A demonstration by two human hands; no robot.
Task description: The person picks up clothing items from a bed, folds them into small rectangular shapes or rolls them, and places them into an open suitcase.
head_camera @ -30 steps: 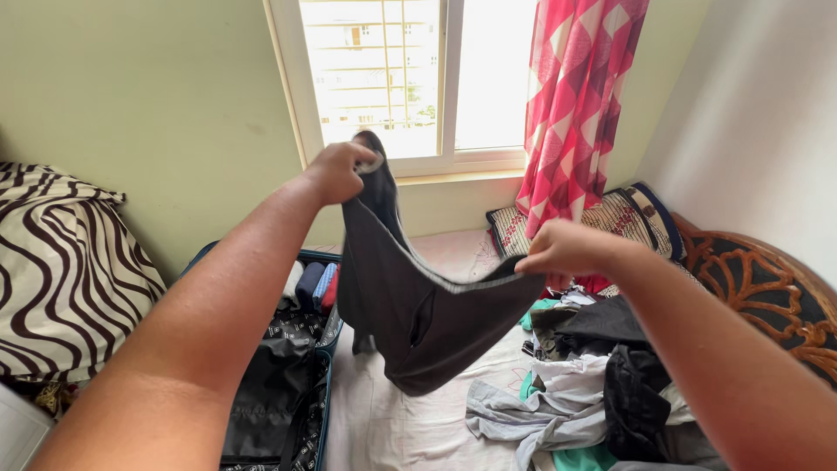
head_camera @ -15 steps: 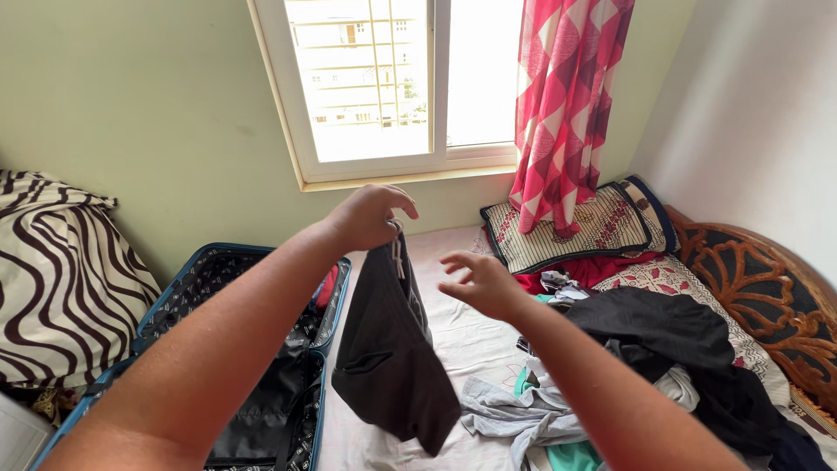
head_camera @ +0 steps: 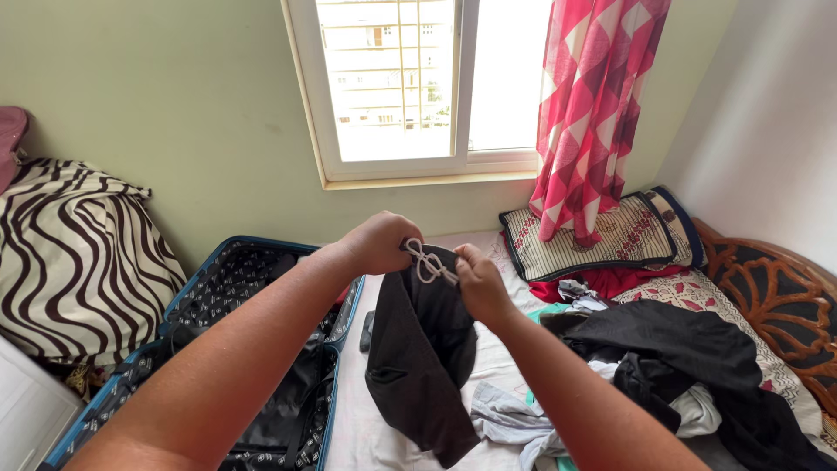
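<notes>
Head view, left hand (head_camera: 381, 242): fingers curled shut, pinching the waist of the dark shorts (head_camera: 423, 358) at the top.
Head view, right hand (head_camera: 478, 283): fingers pressed together on the same waistband, just beside the left hand, touching the white drawstring (head_camera: 427, 263).
Shorts: hanging folded lengthwise in the air over the pale bedsheet (head_camera: 370, 427), between the suitcase and the clothes pile.
Suitcase (head_camera: 244, 366): open, blue-rimmed, left of the shorts.
Clothes pile (head_camera: 663, 358): loose on the bed, right of the shorts.
Behind: window (head_camera: 418, 87), red checked curtain (head_camera: 593, 113), zebra-striped pillow (head_camera: 78, 262).
</notes>
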